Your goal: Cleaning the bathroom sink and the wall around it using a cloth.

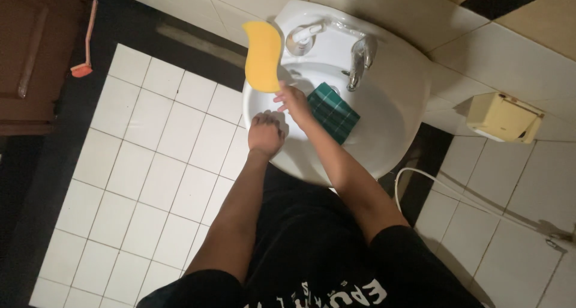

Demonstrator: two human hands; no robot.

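My right hand (pixel 294 101): fingers pinching the lower end of a yellow sponge (pixel 263 56).
My left hand (pixel 266 133): curled over the sink (pixel 396 122) rim.
In basin: green checked cloth (pixel 333 112).

Small tiled bathroom in a home

White ceramic washbasin (pixel 384 113) with chrome tap (pixel 360 61), white square floor tiles (pixel 162 182) with dark border, cream tiled wall (pixel 492 62) carrying a cream paper holder (pixel 503 117), thin white hose (pixel 444 185) below the basin, orange brush (pixel 87 41) beside a brown door (pixel 36 50).

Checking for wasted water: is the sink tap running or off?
It looks off: no stream shows under the tap spout and the sink basin shows no pooled water. A thin trickle would be too small to see.
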